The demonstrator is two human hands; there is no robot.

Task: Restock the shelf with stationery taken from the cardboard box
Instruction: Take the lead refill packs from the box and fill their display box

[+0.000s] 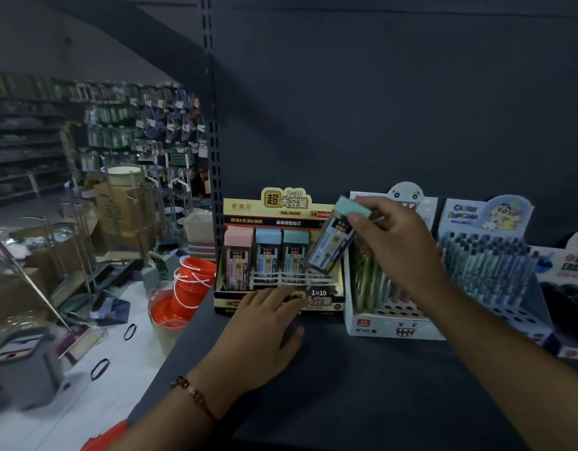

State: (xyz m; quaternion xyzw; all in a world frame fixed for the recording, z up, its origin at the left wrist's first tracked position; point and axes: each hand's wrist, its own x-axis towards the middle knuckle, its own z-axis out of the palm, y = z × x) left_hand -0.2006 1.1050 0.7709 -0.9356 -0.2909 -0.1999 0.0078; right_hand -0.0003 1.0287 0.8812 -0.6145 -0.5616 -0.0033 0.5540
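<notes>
Far left: floor clutter, out of focus. A stack of orange buckets (191,281) sits just beside the left edge of the dark shelf (362,385).

Left hand (265,327) lies palm down on the shelf, beaded bracelet (193,393) on the wrist. Fingers straight, tips touching the front lip of the lead-refill display box (278,252). Left grip is flat and has hold of nothing.

Display box stands on the shelf against the back panel. Three refill cases are upright in its rack: pink-capped case (238,255), blue-capped case (267,253), teal-capped case (294,252). The slot to their right is open.

Right hand (395,245) is raised over the right end of the box. Thumb and fingers pinch a fourth lead refill case (333,242), teal cap up, tilted, its lower end just above that open slot. Can't tell if it touches the rack.

Just beside on the right: white monster-face pen display (392,323), partly behind the right hand. Next to that, cartoon-print pen display (489,275). Far right edge: eraser box (571,288), cut off by the frame.
</notes>
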